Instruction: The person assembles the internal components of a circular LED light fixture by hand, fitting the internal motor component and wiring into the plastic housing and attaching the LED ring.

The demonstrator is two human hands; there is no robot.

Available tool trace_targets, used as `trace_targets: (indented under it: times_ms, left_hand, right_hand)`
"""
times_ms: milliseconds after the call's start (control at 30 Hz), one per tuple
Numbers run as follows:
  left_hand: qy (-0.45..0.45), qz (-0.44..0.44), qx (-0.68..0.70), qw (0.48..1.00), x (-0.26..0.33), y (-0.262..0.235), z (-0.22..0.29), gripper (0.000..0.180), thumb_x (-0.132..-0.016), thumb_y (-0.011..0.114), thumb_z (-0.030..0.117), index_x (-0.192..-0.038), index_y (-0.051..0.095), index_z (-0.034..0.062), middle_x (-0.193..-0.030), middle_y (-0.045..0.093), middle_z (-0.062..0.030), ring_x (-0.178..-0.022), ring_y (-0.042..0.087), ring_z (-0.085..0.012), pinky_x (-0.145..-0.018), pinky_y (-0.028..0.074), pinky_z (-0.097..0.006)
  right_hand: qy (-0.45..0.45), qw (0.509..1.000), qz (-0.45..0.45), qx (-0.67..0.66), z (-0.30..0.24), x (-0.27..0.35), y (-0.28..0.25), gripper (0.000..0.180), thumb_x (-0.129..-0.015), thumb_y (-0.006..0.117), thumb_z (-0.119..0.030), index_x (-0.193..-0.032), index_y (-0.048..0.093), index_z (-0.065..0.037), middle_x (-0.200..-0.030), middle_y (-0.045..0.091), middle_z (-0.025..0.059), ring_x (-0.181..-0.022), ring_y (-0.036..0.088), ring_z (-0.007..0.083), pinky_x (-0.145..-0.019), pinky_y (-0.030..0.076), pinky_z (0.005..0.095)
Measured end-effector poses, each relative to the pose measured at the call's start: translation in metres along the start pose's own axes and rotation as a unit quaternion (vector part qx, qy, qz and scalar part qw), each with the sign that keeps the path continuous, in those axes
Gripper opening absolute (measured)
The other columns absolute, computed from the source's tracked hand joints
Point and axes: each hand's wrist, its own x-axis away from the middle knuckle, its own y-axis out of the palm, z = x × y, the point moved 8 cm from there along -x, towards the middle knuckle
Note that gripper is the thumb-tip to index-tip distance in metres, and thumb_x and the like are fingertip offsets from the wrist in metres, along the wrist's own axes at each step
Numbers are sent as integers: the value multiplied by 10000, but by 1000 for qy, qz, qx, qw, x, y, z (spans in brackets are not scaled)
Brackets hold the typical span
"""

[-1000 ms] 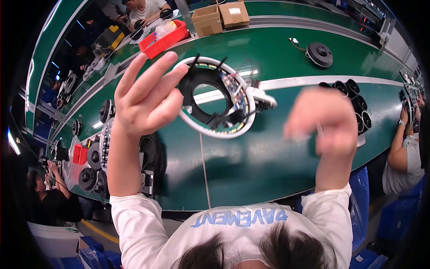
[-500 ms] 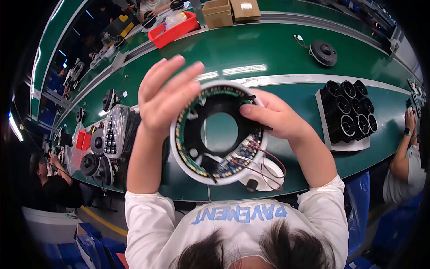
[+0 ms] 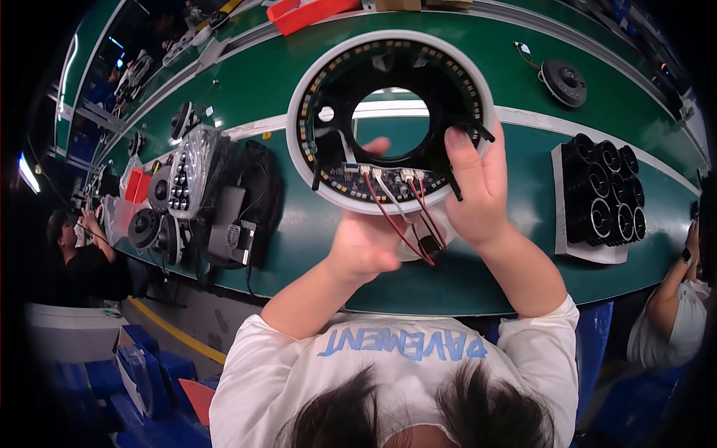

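A round lamp-like housing (image 3: pixel 294 127) with a white rim, black inside and large central hole is tilted up above the bench. Small light chips line its inner wall, and a circuit board (image 3: pixel 351 181) sits along its lower part. My right hand (image 3: pixel 478 190) is closed on the right edge, thumb over the rim near two black prongs. My left hand (image 3: pixel 362 243) is under and behind the housing; one fingertip shows through the hole, and the other fingers are hidden. Red, black and white wires (image 3: pixel 396 233) run down from the board to a partly hidden pale part (image 3: pixel 441 224) between my hands.
Black ring-shaped parts (image 3: pixel 601 190) stand on a white tray at right. A dark disc-shaped unit (image 3: pixel 564 82) with a lead lies farther back. Left are a bagged tray (image 3: pixel 187 179), a black device (image 3: pixel 230 224) and dark round units (image 3: pixel 146 228). A red bin (image 3: pixel 310 11) is behind; people sit either side.
The housing has risen away from me and turned, bringing its board to the bottom. My left hand has dropped from beside its left rim to beneath it. My right hand keeps its grip.
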Motion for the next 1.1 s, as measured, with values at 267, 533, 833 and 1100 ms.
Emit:
trace_targets:
  times_ms: [267,533,833,1100]
  left_hand:
    - [-18,87,-118,989,-4,-14,8,664,-658,666,-109,-1190,308,66,-1022,544,-132,-932,577,-199,-816,480,-317]
    - [-9,129,-126,984,-5,-15,31,554,-704,600,-92,-1162,321,45,-953,565,-149,-810,609,-218,-717,508,-326]
    - [-23,162,-112,980,-2,-24,37,438,-766,538,11,-1171,371,21,-1018,559,-193,-809,624,-241,-682,538,-323]
    - [15,186,-167,968,-1,-33,48,415,-787,509,29,-1178,368,25,-1001,569,-211,-798,625,-243,-759,512,-350]
  right_hand:
    - [-26,999,-6,22,6,1,7,341,-898,429,-160,-1161,352,43,-1099,478,134,-1000,467,164,-860,383,297]
    - [155,947,-252,-125,23,11,38,587,-783,607,-342,-1217,395,-7,-1183,449,121,-1098,424,217,-945,324,336]
    - [33,870,-471,144,34,25,57,721,-579,735,-368,-1147,457,-22,-1049,533,171,-996,503,314,-835,404,364]
    - [54,832,-449,321,31,25,62,556,-606,706,-404,-1017,558,-60,-939,568,119,-882,541,297,-753,421,376]
